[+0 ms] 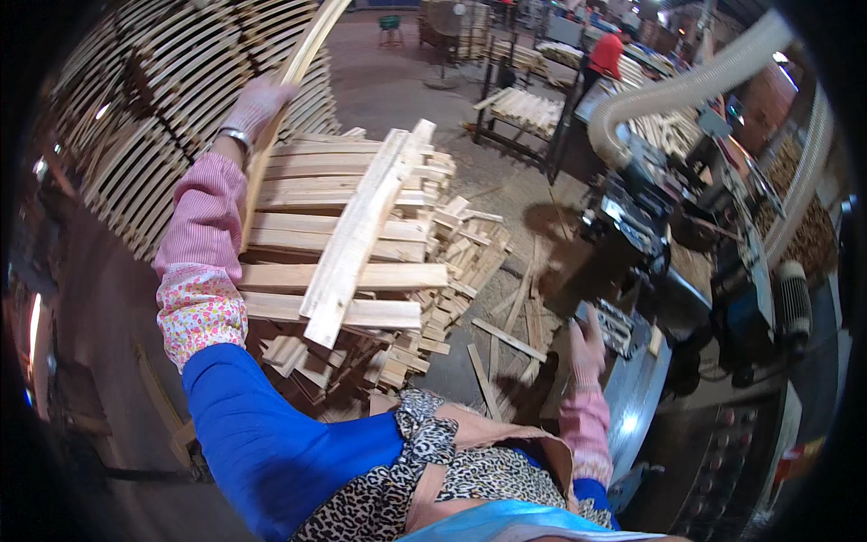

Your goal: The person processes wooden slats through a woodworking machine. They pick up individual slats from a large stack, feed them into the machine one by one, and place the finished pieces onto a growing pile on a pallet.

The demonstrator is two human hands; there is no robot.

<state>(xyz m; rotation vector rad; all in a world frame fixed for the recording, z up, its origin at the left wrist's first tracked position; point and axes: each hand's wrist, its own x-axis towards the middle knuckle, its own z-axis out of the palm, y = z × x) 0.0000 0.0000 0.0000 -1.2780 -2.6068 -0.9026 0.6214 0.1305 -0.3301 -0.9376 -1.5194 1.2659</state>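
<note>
My left hand [259, 110], in a pale glove, is raised at the upper left and closed around a long wooden strip [309, 43]. The strip stands steeply, its top running out of view. Below it, stacked wooden slats [334, 229] lie side by side, with a few longer pieces [357, 239] resting slantwise on top. My right hand [587, 350], also gloved, is low on the right with fingers stretched out and nothing seen in it. It is beside the metal table [639, 379] of a woodworking machine [637, 221].
Tall stacks of slats [194, 68] rise at the far left. Short offcuts [452, 271] are heaped right of the slats, and scraps [510, 340] lie on the floor. A ribbed hose [668, 86] arches over the machine. A person in red [607, 56] stands at the back.
</note>
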